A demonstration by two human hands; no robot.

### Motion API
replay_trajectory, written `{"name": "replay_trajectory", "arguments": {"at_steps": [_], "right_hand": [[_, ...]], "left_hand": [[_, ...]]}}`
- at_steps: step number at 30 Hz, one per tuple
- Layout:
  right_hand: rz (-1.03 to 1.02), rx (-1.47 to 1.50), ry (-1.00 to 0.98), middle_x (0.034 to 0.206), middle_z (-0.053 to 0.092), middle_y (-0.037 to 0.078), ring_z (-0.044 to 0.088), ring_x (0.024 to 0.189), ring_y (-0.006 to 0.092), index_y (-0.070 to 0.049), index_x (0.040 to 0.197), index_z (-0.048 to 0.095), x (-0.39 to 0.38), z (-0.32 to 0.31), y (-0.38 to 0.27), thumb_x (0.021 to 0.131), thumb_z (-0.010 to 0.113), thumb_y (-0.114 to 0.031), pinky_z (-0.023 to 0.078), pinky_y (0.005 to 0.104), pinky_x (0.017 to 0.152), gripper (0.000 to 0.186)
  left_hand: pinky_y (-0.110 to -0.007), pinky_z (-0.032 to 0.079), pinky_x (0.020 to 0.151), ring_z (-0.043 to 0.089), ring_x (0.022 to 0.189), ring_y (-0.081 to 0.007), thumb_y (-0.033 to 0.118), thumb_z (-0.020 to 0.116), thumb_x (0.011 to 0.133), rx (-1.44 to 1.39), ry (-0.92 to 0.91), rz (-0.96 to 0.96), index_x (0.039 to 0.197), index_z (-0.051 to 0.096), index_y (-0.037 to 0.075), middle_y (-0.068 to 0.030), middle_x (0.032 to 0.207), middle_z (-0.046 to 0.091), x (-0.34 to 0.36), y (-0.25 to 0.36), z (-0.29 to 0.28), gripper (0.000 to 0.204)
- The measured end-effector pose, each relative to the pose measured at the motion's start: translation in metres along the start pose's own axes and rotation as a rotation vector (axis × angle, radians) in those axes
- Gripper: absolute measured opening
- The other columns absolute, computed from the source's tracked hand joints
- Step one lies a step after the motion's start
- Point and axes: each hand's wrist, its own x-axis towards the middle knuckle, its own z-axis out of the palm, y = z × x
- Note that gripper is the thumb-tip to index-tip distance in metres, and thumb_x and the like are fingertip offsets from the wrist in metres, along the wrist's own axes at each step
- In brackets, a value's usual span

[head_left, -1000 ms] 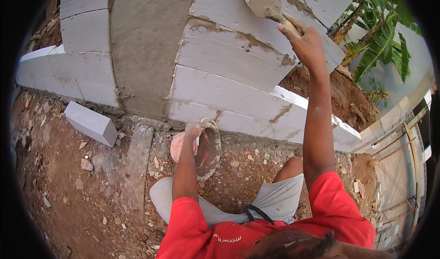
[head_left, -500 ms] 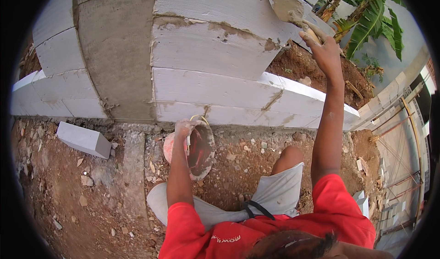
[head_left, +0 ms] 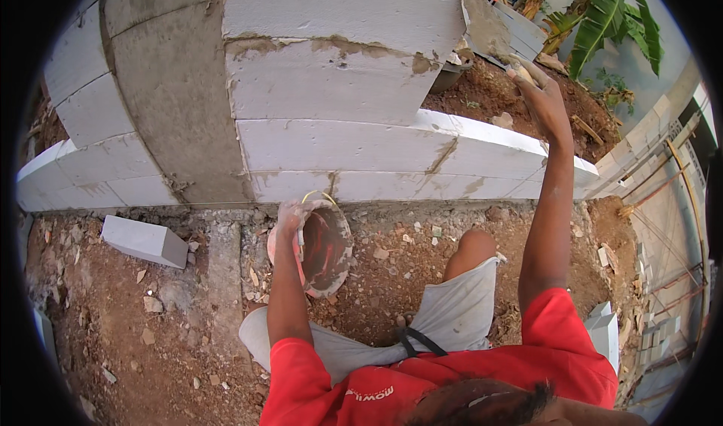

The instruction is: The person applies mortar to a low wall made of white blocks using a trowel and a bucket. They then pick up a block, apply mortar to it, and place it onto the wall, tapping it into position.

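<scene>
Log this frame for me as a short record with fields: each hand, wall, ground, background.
Left hand: left hand grips the rim of a reddish bucket
Right hand: right hand, arm outstretched, holds a trowel with a grey-coated blade
Wall: white blocks beside a grey vertical strip
Ground: reddish-brown soil with rubble; a loose pale block lies to the left
Background: broad-leaved plant at upper right

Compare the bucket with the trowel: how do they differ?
The bucket is round and hollow; the trowel has a flat blade. The left hand holds the bucket at its rim; the right hand holds the trowel by its handle. The trowel is farther right than the bucket. Both carry greyish smears.
</scene>
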Motion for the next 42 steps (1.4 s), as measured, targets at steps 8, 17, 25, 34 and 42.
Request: {"name": "replay_trajectory", "arguments": {"at_steps": [8, 17, 25, 34, 42], "right_hand": [[0.203, 0.403, -0.146, 0.074, 0.058, 0.000, 0.050, 0.052, 0.0065, -0.005, 0.113, 0.064, -0.116, 0.067, 0.112, 0.096, 0.071, -0.031, 0.039, 0.0228, 0.045, 0.031], [0.709, 0.225, -0.920, 0.080, 0.061, 0.004, 0.058, 0.058, 0.0114, -0.004, 0.115, 0.058, -0.293, 0.184, 0.231, 0.089, 0.077, -0.022, 0.045, 0.0286, 0.051, 0.036], [0.274, -0.313, -0.922, 0.099, 0.074, 0.018, 0.071, 0.089, 0.0344, -0.003, 0.117, 0.070, -0.252, 0.230, 0.227, 0.090, 0.071, -0.048, 0.053, 0.0455, 0.079, 0.052], [0.576, -0.093, -1.243, 0.097, 0.074, 0.018, 0.072, 0.086, 0.0309, -0.007, 0.120, 0.069, -0.295, 0.318, 0.246, 0.092, 0.067, -0.043, 0.053, 0.0440, 0.079, 0.046], [0.531, -0.163, -1.202, 0.118, 0.072, 0.018, 0.072, 0.102, 0.0319, -0.004, 0.131, 0.063, -0.267, 0.377, 0.198, 0.099, 0.055, -0.038, 0.052, 0.0465, 0.091, 0.048]], "left_hand": [[-0.025, 0.033, 0.046, 0.046, 0.049, -0.0065, 0.013, 0.081, 0.081, 0.023, 0.043, -0.536, 0.069, 0.063, 0.012, 0.0052, 0.060, 0.054, -0.027, 0.062, 0.012, 0.021], [-0.024, 0.030, 0.046, 0.042, 0.049, -0.0046, 0.017, 0.081, 0.086, 0.000, 0.116, -0.551, 0.066, 0.056, 0.015, 0.0068, 0.061, 0.048, -0.053, 0.114, 0.036, 0.032], [-0.021, 0.048, 0.061, 0.059, 0.067, -0.0071, 0.005, 0.069, 0.094, -0.157, -0.132, -0.479, 0.084, 0.072, 0.001, -0.0007, 0.078, 0.066, -0.050, 0.088, 0.076, 0.012], [-0.020, 0.041, 0.054, 0.057, 0.067, -0.0055, 0.000, 0.069, 0.092, 0.020, -0.294, -0.325, 0.094, 0.075, -0.002, 0.0025, 0.076, 0.062, -0.039, 0.072, 0.067, 0.006], [-0.022, 0.032, 0.045, 0.047, 0.051, -0.0053, 0.024, 0.072, 0.093, 0.015, -0.128, -0.568, 0.090, 0.078, 0.006, 0.0068, 0.065, 0.053, -0.052, 0.089, 0.048, 0.018]]}}
